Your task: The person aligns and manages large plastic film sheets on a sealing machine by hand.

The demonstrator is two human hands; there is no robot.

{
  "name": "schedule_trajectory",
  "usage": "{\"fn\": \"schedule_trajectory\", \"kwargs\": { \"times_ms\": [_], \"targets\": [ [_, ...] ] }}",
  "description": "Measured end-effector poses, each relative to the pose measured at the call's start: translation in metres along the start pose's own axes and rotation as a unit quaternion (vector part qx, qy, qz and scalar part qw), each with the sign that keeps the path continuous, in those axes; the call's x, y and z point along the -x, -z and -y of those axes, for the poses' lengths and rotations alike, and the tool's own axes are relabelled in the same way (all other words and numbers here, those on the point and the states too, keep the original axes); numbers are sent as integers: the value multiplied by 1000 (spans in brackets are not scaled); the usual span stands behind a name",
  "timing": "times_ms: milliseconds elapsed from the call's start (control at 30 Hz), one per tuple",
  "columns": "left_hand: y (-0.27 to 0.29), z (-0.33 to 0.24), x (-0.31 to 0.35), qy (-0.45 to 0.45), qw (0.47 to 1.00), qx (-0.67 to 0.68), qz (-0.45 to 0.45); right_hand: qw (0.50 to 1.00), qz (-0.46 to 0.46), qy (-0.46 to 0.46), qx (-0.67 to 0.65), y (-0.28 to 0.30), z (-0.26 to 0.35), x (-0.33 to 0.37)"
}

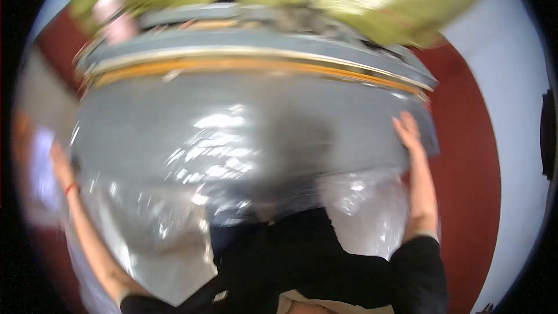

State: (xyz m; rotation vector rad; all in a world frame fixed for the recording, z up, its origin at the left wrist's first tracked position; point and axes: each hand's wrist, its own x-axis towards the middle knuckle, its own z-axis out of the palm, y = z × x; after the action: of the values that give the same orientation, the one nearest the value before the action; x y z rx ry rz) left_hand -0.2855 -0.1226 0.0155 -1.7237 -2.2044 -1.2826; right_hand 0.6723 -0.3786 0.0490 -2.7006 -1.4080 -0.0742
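A wide sheet of shiny clear plastic film covers a grey flat surface in front of me. The film hangs over the near edge toward my body in loose, wrinkled folds. At the right end, my right hand rests on the film with its fingers stretched out. My left hand, a red band at its wrist, is at the far left edge of the surface. Its fingers look extended, though motion blurs them. I see nothing held up in either hand.
An orange strip and a raised grey ledge run along the back. Behind the ledge lies a large yellow-green bundle. A pink cylindrical thing stands at the back left. Dark red flooring shows on the right.
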Motion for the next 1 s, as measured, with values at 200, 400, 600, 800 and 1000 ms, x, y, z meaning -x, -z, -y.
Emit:
{"fn": "schedule_trajectory", "kwargs": {
  "times_ms": [200,400,600,800,1000],
  "targets": [
    [96,17,240,84,992,-79,-50,952,-207,196,-110,8,6,-51],
    [196,66,441,243,917,-287,-133,925,-211,269,-167,-3,79,-49],
    [285,100,534,473,791,-358,-151,899,-229,342,-148,15,168,-19],
    [308,103,574,495,741,-413,-188,888,-204,385,-147,13,166,-19],
    [372,158,613,604,652,-321,-327,929,-189,273,-164,7,117,-29]
  ]
}}
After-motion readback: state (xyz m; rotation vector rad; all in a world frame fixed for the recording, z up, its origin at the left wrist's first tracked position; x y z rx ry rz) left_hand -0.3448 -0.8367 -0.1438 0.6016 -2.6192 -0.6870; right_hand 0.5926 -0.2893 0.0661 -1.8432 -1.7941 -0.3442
